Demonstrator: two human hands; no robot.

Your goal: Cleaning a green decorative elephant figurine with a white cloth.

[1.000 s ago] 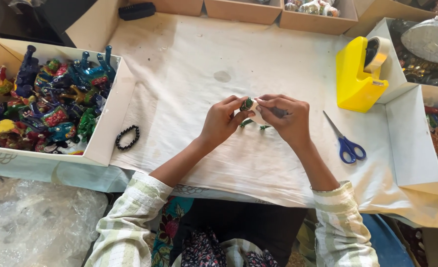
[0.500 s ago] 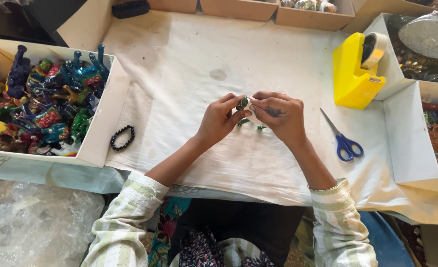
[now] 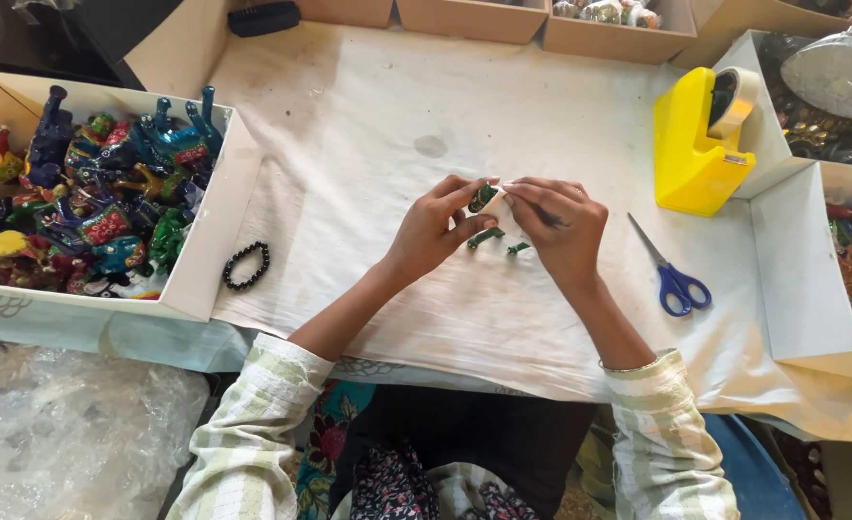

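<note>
Nearest the camera are pale checked sleeves and a dark lap, with crinkled clear plastic sheeting [image 3: 70, 433] on the floor down to the left of the left hand. Above that lies the counter [image 3: 368, 125], covered in a creased, stained off-white cloth.

The left hand [image 3: 436, 231] and right hand [image 3: 561, 223] meet over the cloth's middle, both pinching a small green painted figurine [image 3: 485, 199] between fingertips. White wrapping sits at the right fingers and green legs stick out below the hands; the rest is hidden by the fingers, so its exact form is hard to make out.

Left of the left hand, well apart, a black beaded bracelet [image 3: 246, 265] lies in a loop on the cloth. Beyond it stands an open cardboard box [image 3: 216, 221] crowded with glossy, many-coloured animal figurines [image 3: 89, 193], partly cut off at the frame's left edge.

Just right of the right hand lie blue-handled scissors [image 3: 671, 274], blades closed. Farther right and up stands a blocky yellow tape dispenser [image 3: 697, 140] with a roll on top. More cardboard boxes [image 3: 801, 279] line the right and far edges, their contents dim and cropped.
</note>
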